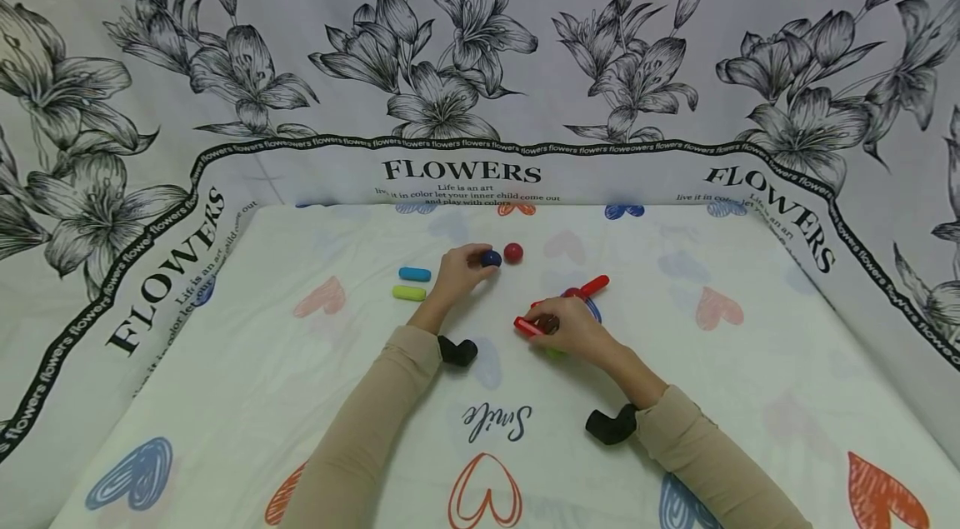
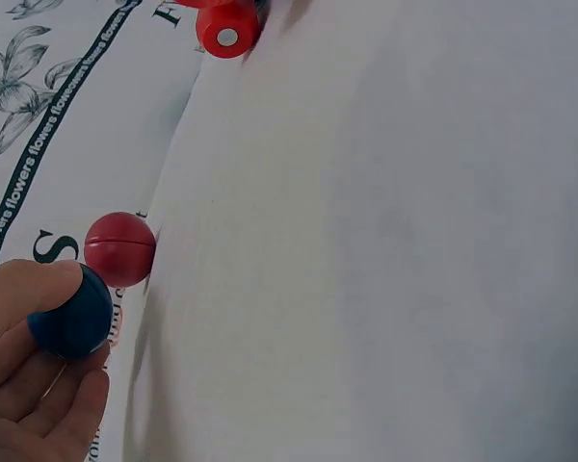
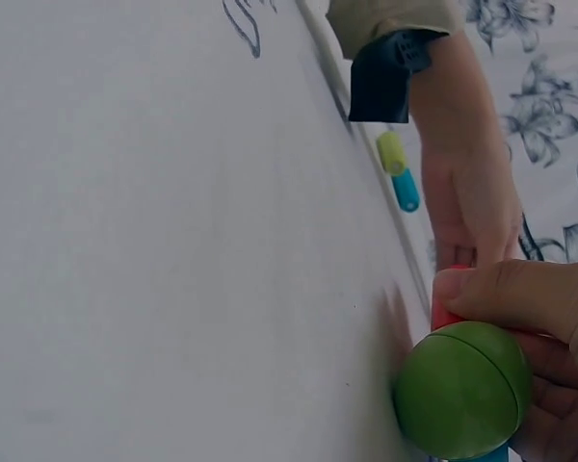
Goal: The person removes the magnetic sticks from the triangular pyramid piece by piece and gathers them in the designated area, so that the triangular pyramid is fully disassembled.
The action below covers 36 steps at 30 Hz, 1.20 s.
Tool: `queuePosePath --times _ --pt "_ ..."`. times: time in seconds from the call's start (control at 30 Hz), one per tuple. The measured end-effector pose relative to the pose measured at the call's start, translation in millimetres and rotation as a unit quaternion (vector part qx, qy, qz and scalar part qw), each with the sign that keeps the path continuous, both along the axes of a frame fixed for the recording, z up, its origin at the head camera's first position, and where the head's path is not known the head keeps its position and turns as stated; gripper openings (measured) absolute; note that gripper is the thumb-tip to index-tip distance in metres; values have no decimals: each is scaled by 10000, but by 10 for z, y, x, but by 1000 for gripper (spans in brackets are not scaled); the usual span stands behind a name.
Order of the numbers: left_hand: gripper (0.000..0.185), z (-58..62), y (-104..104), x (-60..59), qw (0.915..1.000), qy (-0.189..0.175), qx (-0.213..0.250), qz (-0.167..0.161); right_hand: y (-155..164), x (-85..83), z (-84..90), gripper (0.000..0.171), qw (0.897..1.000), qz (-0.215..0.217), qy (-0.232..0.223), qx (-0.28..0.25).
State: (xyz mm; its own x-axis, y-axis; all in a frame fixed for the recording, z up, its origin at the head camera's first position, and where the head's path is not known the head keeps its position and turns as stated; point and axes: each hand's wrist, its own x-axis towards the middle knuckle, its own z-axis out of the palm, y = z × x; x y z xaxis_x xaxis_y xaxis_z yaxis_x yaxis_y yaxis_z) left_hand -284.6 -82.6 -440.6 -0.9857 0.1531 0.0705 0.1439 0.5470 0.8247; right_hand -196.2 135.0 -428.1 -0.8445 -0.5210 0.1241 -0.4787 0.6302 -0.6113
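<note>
My left hand [image 1: 457, 272] pinches a dark blue ball [image 1: 491, 258] between thumb and fingers, right beside a red ball [image 2: 120, 249] at the far part of the table. My right hand [image 1: 576, 327] grips a red rod [image 1: 527, 326], thumb on top. In the right wrist view a green ball [image 3: 464, 390] sits against that rod, with a bit of blue rod [image 3: 491, 454] below it. Another red rod [image 1: 596, 286] and a red ball [image 1: 574, 293] show just beyond my right hand. The left wrist view catches a red rod's end [image 2: 227, 37] with a silver disc; my right hand covers much of this cluster.
A blue rod [image 1: 414, 273] and a yellow-green rod [image 1: 408, 292] lie side by side left of my left hand. The white cloth [image 1: 247, 396] has printed hearts. A flower-printed curtain [image 1: 465, 112] surrounds the table's back and sides.
</note>
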Motion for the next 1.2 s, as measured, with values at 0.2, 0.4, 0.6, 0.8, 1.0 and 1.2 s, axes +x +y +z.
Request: queuePosePath --times 0.2,0.4,0.6,0.8,1.0,1.2 --pt "44 -31 16 -50 9998 -48 121 179 16 0 15 30 10000 38 7 -18" --pt "45 -44 45 -111 9994 -107 191 279 6 11 22 29 10000 22 20 -8" --pt "45 -60 71 -161 9989 -180 231 364 -3 24 32 29 10000 -36 19 12" --pt "45 -104 84 -226 9978 -341 321 468 -7 33 48 29 9999 -66 0 115" --pt "44 -112 91 -253 9978 -357 374 426 -8 35 55 29 9999 -24 40 104" --pt "46 -102 91 -255 9985 -297 314 330 5 40 44 29 9998 -137 -72 113"
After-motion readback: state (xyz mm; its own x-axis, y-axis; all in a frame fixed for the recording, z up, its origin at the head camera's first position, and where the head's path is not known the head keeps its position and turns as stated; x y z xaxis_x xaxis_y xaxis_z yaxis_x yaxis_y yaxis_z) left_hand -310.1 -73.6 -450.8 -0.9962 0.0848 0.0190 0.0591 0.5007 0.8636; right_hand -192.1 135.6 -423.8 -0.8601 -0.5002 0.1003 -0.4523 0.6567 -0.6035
